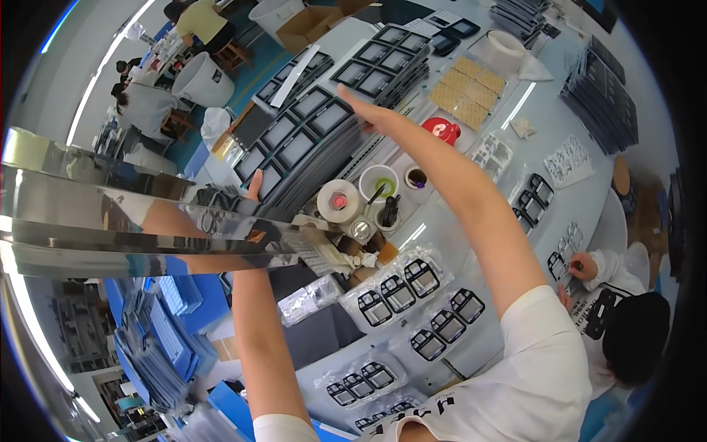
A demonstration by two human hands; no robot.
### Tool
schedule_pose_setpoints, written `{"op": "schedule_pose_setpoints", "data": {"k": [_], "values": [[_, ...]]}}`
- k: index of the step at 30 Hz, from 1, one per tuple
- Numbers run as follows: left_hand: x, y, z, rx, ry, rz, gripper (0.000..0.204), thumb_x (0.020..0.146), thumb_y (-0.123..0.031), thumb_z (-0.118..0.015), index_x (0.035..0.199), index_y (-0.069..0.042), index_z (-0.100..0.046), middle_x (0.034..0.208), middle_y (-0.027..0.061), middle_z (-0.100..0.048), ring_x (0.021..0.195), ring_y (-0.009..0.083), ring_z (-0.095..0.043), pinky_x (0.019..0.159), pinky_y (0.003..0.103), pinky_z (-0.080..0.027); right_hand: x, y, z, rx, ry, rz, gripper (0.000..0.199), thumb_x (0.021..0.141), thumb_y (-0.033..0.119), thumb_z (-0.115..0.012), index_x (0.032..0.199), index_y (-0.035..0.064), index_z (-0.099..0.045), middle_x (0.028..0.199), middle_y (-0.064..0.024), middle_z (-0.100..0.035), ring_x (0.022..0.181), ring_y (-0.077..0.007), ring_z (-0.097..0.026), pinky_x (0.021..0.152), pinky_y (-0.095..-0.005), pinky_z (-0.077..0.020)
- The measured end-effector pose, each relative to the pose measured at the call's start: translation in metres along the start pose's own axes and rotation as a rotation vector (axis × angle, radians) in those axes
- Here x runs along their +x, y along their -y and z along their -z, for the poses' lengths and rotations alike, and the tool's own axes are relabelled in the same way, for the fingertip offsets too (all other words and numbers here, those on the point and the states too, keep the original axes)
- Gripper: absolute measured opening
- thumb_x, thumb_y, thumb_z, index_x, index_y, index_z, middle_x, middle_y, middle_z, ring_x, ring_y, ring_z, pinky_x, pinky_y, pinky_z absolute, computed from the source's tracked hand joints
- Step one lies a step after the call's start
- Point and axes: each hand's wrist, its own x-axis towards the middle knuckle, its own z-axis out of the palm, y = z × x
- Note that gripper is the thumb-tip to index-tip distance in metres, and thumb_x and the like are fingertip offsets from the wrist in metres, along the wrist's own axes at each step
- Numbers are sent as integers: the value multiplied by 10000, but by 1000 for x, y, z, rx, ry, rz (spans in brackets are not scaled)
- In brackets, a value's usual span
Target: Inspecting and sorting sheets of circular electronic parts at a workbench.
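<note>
A tall stack of black trays with grey rectangular panels in their pockets stands at the far side of the table. My left hand is against its near left end, thumb up along the side; a shiny metal duct and the stack hide the other fingers. At the opposite end my right hand presses on the stack's side with a digit stretched along the top edge, its other fingers tucked out of sight. Between them the two hands hold the stack.
Shiny metal duct crosses above my left forearm. Another tray stack stands behind. White cups, a tape roll and a red container sit near my right arm. Bagged black frames lie closer. A co-worker sits at right.
</note>
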Motion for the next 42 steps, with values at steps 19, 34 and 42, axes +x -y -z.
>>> {"op": "schedule_pose_setpoints", "data": {"k": [19, 34, 42], "values": [[49, 23, 51, 853, -569, -1027, 584, 667, -509, -785, 942, -18, -629, 958, 96, -625, 902, 214, -562, 850, 341, -422, 7, 15, -5, 198, 219, 37, 1000, 654, 890, -361, 1234, 97, -549, 1144, -112, -607, 1047, -241, -551, 886, -378, -429], [-53, 39, 78, -361, 311, -465, 458, 867, -456, -550, 1074, -47, -552, 1020, 60, -582, 895, 174, -538, 753, 306, -454, -37, 71, -38, 167, 166, -175, 579, 673, 340, -724, 1174, 107, -549, 1187, -117, -584, 1077, -238, -567, 899, -450, -447], [-232, 56, -119, -377, 107, -302, 292, 875, -191, -607, 1041, 29, -510, 1024, 120, -527, 959, 196, -517, 943, 309, -406, -43, 78, -25, 119, 191, -214, 495, 657, 350, -734, 1072, 120, -596, 1051, -69, -638, 953, -186, -617, 864, -385, -473]]}}
